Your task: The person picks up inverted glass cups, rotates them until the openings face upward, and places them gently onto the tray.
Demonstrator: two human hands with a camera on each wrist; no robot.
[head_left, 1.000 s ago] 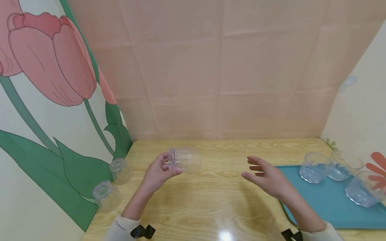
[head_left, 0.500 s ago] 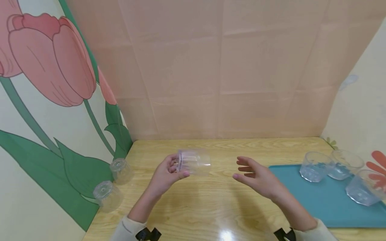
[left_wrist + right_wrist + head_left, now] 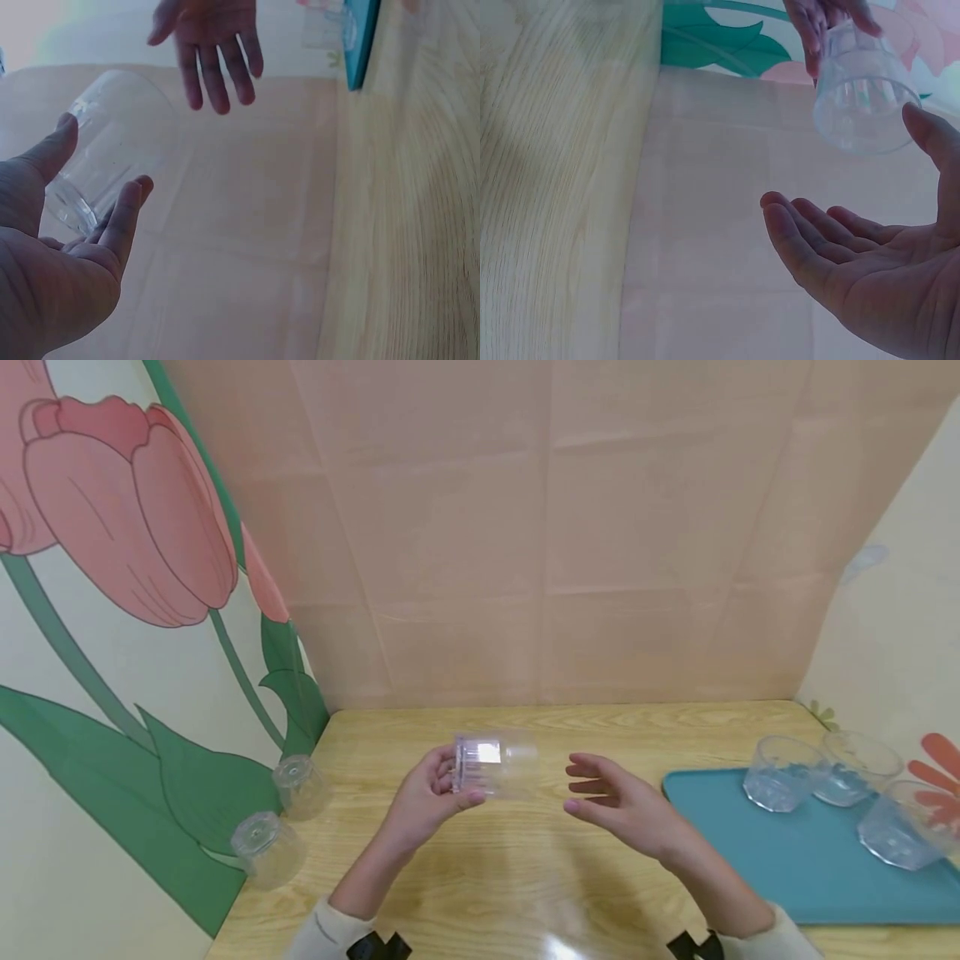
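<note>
A clear plastic cup [image 3: 498, 764] is held on its side above the table, its mouth turned to the right. My left hand [image 3: 423, 802] grips it near the base, with the thumb on the near side and the fingers behind. In the left wrist view the cup [image 3: 124, 142] sits between thumb and fingers. To the right of the cup's mouth, my right hand [image 3: 626, 806] hovers with spread, relaxed fingers and holds nothing. From the right wrist view, a gap shows between this palm [image 3: 885, 285] and the cup's rim [image 3: 866, 142].
Two clear cups [image 3: 268, 850] stand upside down by the left wall. On the right lies a blue tray [image 3: 787, 877] bearing three upright clear cups [image 3: 783, 777]. A pinkish sheet [image 3: 547, 568] covers the back of the wooden table [image 3: 510, 877].
My left hand has carried the cup to the right. The right hand has moved left toward it, so the space between them has narrowed.
</note>
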